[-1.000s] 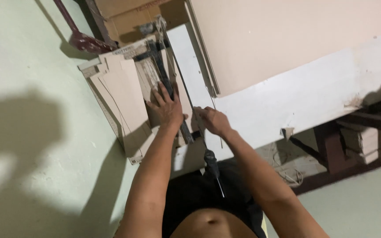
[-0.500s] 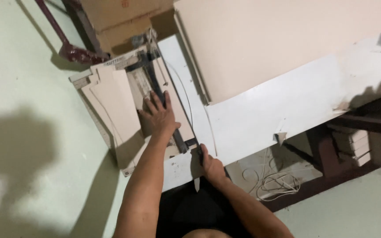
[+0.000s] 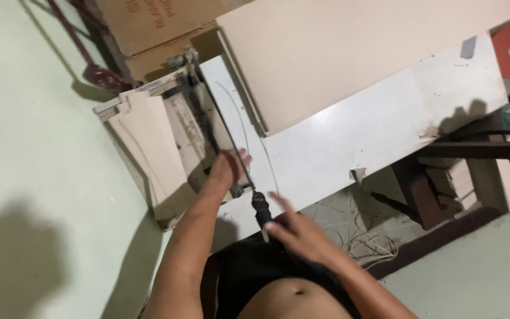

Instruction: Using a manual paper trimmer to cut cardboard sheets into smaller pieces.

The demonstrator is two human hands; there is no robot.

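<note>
Low centre, the right hand (image 3: 302, 233) hovers with loose, blurred fingers beside the dark tool handle (image 3: 261, 208), grip released. Just above, the left hand (image 3: 226, 168) presses flat, unclenched, on the white worktop (image 3: 349, 136) by the cutter bar (image 3: 208, 127). Beige boards (image 3: 149, 147) lie left; pale green floor (image 3: 36, 147) beyond.

brown cardboard box (image 3: 149, 29), top left, red print
</note>
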